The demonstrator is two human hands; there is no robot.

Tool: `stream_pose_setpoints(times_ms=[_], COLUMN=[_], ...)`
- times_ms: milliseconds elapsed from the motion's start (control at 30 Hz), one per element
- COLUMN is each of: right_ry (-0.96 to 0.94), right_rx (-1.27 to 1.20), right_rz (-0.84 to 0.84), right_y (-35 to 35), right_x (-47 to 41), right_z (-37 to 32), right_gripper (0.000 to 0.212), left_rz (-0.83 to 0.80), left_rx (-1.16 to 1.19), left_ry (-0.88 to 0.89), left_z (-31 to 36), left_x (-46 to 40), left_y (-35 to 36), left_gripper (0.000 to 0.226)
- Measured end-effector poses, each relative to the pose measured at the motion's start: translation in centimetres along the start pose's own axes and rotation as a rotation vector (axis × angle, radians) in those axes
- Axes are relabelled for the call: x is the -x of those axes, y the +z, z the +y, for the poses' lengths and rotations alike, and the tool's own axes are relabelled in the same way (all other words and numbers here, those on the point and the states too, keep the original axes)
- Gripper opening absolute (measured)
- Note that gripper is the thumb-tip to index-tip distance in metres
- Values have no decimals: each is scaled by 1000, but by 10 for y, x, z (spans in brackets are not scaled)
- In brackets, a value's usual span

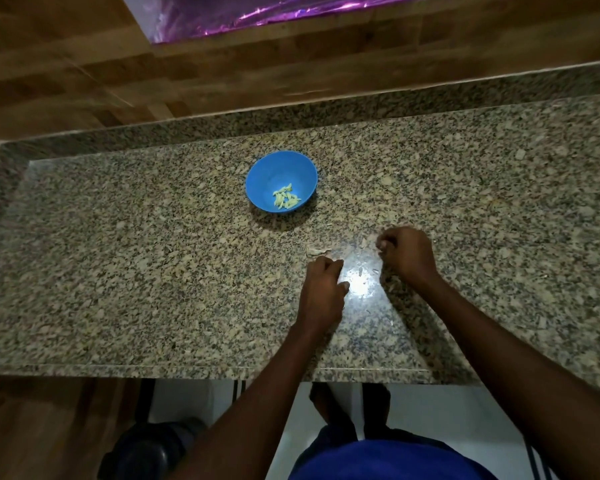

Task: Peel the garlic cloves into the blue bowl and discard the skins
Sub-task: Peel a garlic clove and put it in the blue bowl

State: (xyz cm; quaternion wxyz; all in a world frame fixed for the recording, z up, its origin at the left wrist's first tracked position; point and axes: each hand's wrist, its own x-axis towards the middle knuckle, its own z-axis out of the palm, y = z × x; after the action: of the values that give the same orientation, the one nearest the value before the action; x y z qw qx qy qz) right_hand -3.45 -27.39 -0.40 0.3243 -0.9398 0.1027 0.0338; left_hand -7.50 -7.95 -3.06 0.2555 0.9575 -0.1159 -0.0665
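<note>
Garlic cloves [286, 199], peeled, lay in the blue bowl [280, 180] mid-worktop [118, 271], toward the back edge. Nearer the front, right hand [407, 252] pinched pale skin scraps; left hand [323, 289] curled beside a skin [317, 251], grip unclear.

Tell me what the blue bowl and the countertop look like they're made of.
The blue bowl looks like plastic: uniform bright colour, smooth matte walls. The countertop looks like polished granite: speckled beige, grey and black grains with a bright glare patch between the hands.
</note>
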Motion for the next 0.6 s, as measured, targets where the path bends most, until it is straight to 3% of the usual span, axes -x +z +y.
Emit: stream_pose_setpoints(times_ms=[67, 167, 267, 400, 467, 600], right_ry=[-95, -161, -160, -175, -176, -154], right_rx=[165, 196, 153, 95, 99, 86], right_rz=[-1, -25, -48, 10, 14, 3], right_y=[2, 10, 20, 29, 35, 39], right_x=[20, 54, 69, 80, 82, 85], right_z=[15, 26, 28, 32, 32, 27], right_gripper=[10, 16, 26, 17, 18, 17], left_rz=[1, -35, -64, -48, 5, 91], left_rx=[2, -26, -41, -117, -80, 45], left_ry=[24, 70, 184, 318, 251, -49], left_z=[5, 26, 40, 24, 9, -1], left_x=[-1, -7, 0, 17, 26, 50], left_y=[6, 14, 19, 10, 4, -2], left_gripper=[49, 52, 43, 26, 28, 45])
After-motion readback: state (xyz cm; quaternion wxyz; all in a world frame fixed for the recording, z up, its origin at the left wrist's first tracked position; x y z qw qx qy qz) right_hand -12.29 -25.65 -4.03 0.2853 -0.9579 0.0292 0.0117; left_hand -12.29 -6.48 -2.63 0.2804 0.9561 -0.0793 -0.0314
